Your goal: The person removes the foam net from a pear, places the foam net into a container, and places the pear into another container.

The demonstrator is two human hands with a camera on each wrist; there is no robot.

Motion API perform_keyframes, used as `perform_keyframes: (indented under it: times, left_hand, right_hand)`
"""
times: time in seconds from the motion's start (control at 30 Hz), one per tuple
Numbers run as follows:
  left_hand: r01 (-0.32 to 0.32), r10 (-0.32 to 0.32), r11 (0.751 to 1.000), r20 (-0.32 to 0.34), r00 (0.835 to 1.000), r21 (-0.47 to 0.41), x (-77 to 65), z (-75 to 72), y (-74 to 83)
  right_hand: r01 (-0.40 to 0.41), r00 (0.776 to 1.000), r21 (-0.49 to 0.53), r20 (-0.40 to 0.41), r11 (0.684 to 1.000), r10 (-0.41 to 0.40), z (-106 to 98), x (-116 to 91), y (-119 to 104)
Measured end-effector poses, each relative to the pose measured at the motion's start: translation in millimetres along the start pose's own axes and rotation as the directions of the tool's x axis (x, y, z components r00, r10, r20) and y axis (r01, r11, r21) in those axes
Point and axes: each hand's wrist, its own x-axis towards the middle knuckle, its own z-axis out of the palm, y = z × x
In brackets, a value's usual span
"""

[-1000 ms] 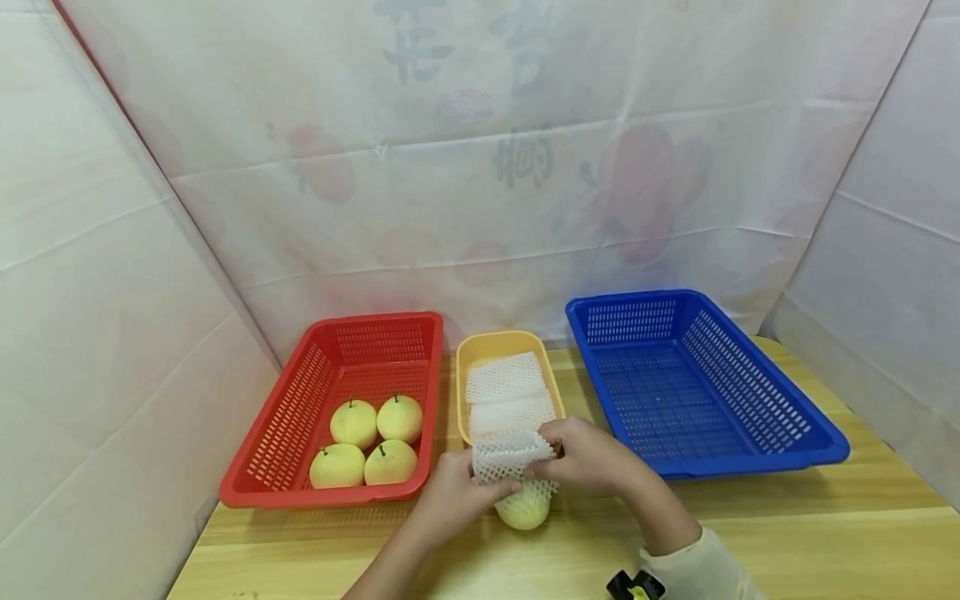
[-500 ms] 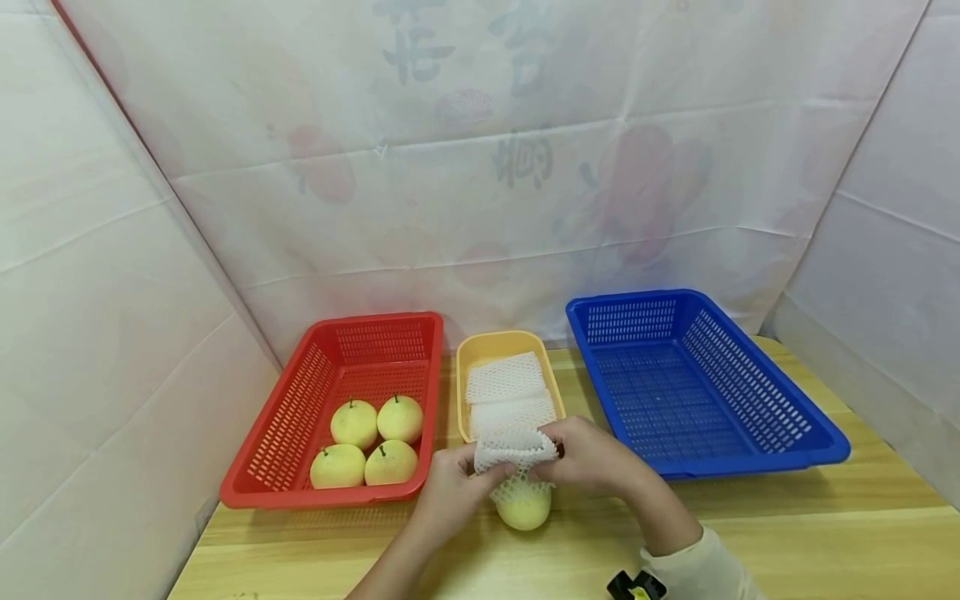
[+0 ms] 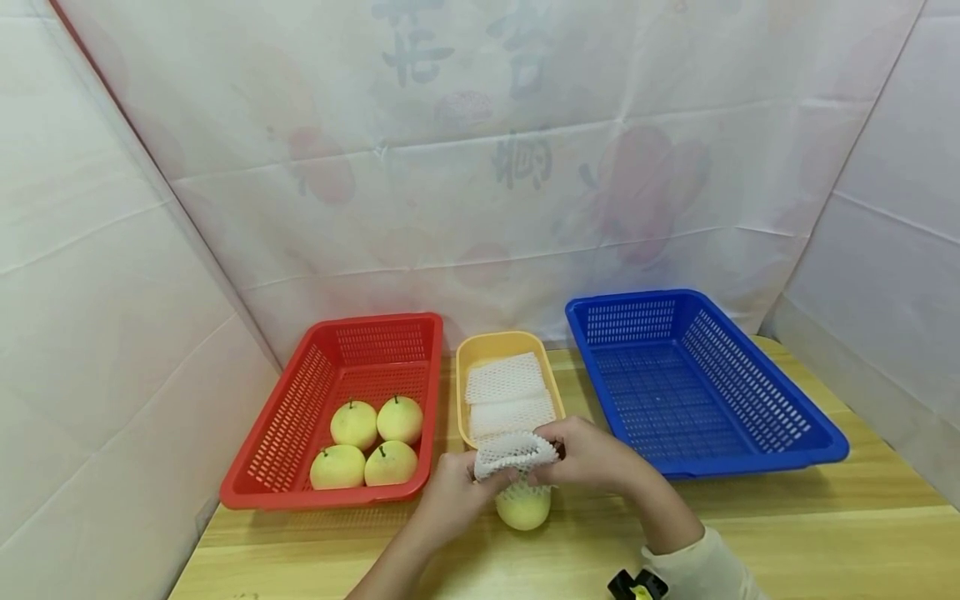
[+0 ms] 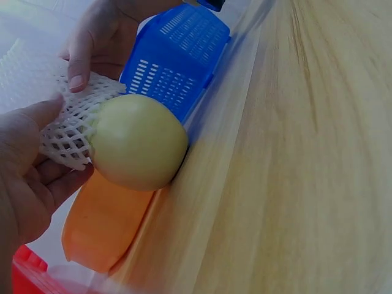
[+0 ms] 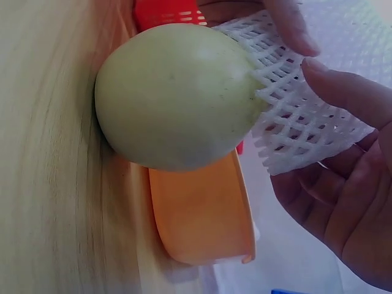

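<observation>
A pale yellow pear [image 3: 523,508] rests on the wooden table in front of me, its upper end inside the edge of a white foam net sleeve [image 3: 514,451]. My left hand [image 3: 457,492] pinches the sleeve from the left, thumb in front and fingers behind. From the right, my right hand [image 3: 585,454] pinches the same sleeve, its thumb near the other thumb. In the left wrist view the net [image 4: 73,119] covers only one end of the pear [image 4: 139,142]. The right wrist view shows the pear's [image 5: 177,98] large bare side against the table.
A red basket [image 3: 330,497] with several pears [image 3: 337,467] stands to the left. Just behind the hands is a small yellow-orange tray [image 3: 463,367] with folded white net sleeves [image 3: 506,379]. A blue basket [image 3: 750,462] stands to the right. White cloth walls [image 3: 450,208] enclose the table.
The sleeve's upper part has folded down and its lower edge sits higher, so more of the pear's lower part shows. Both hands keep hold of the sleeve with little movement.
</observation>
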Motion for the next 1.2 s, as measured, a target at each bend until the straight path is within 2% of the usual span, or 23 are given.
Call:
perform_keyframes:
  times: [0.23, 0.5, 0.7, 0.87, 0.97, 1.07, 1.2]
  left_hand:
    - [0.021, -0.022, 0.999, -0.023, 0.999, -0.042, 0.0, -2.4, 4.6]
    - [0.021, -0.029, 0.996, -0.085, 0.996, -0.085, 1.4, -2.1, 3.5]
    - [0.044, -0.057, 0.987, -0.084, 0.995, -0.151, 1.9, -1.4, 4.4]
    - [0.097, -0.111, 0.971, -0.057, 0.992, -0.217, 1.2, -2.3, 7.9]
    - [0.105, -0.119, 0.970, -0.052, 0.992, -0.219, 1.2, -2.5, 9.1]
    - [0.105, -0.124, 0.967, -0.069, 0.990, -0.231, 0.8, -2.3, 9.7]
    - [0.093, -0.126, 0.965, -0.123, 0.984, -0.244, 0.8, -2.0, 9.9]
  right_hand:
    - [0.003, 1.000, 0.019, -0.013, 1.000, -0.003, 0.1, -0.3, -1.5]
    - [0.007, 1.000, 0.007, -0.012, 1.000, -0.007, 0.5, 0.6, -1.0]
    - [-0.010, 1.000, -0.003, -0.021, 1.000, 0.010, 2.3, 0.7, 0.7]
    - [0.007, 0.998, 0.077, -0.061, 0.997, -0.002, 2.1, 0.7, 1.7]
    - [0.031, 0.997, 0.160, -0.074, 0.987, -0.020, 1.8, 1.7, 1.8]
    - [0.037, 0.997, 0.220, -0.080, 0.975, -0.020, 2.0, 2.9, 2.2]
    - [0.029, 0.996, 0.227, -0.091, 0.974, -0.008, 2.4, 3.9, 2.0]
